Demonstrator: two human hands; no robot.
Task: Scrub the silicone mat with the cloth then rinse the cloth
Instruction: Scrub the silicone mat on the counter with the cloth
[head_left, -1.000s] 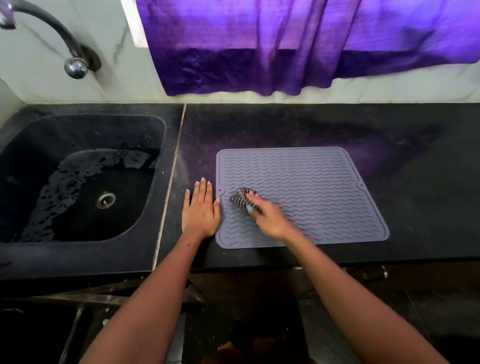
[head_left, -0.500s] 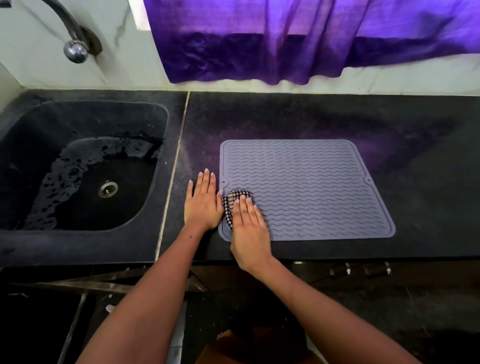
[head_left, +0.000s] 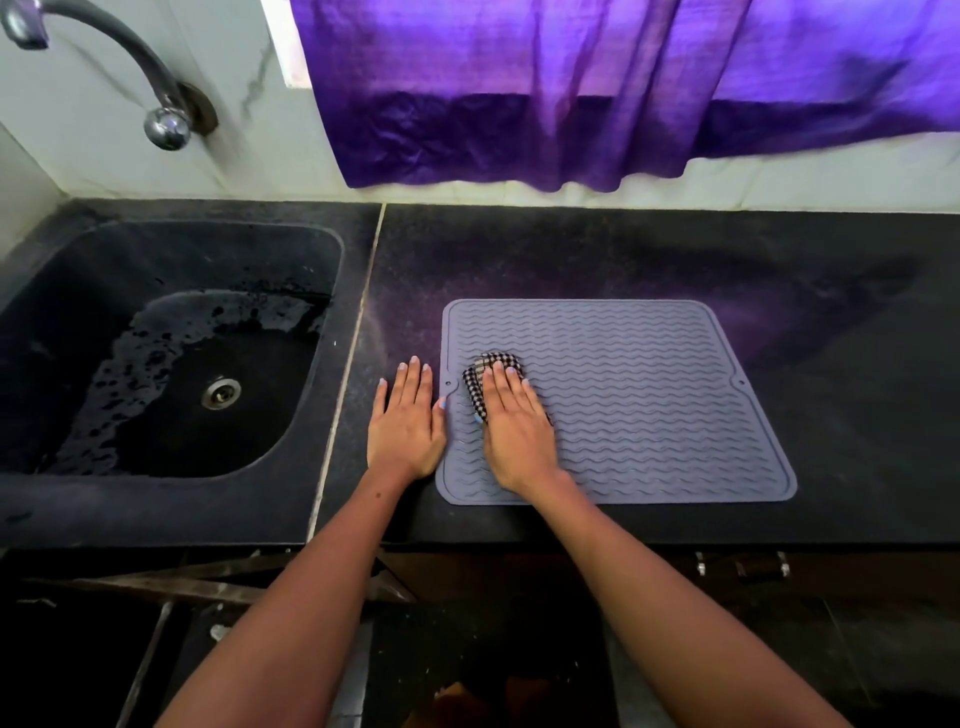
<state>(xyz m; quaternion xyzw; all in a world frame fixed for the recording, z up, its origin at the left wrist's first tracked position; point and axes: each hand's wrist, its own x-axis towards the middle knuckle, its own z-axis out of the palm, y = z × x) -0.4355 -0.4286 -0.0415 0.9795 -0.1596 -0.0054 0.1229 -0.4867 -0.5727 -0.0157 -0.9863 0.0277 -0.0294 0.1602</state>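
A grey silicone mat (head_left: 649, 395) with wavy ridges lies flat on the black countertop (head_left: 675, 260). A small black-and-white checked cloth (head_left: 480, 376) sits bunched on the mat's left part. My right hand (head_left: 514, 431) lies flat on top of the cloth with straight fingers, pressing it onto the mat. My left hand (head_left: 405, 421) rests flat on the counter just beside the mat's left edge, its thumb touching that edge.
A black sink (head_left: 47, 338) with a wet bottom and a metal drain (head_left: 222, 392) is set into the counter at the left. A curved metal tap (head_left: 156, 93) comes out of the wall above it. A purple curtain (head_left: 597, 88) hangs over the back wall.
My right hand pulled the cloth toward the mat's near left corner, then pushed it away and a little right. My left hand stayed by the mat's edge.
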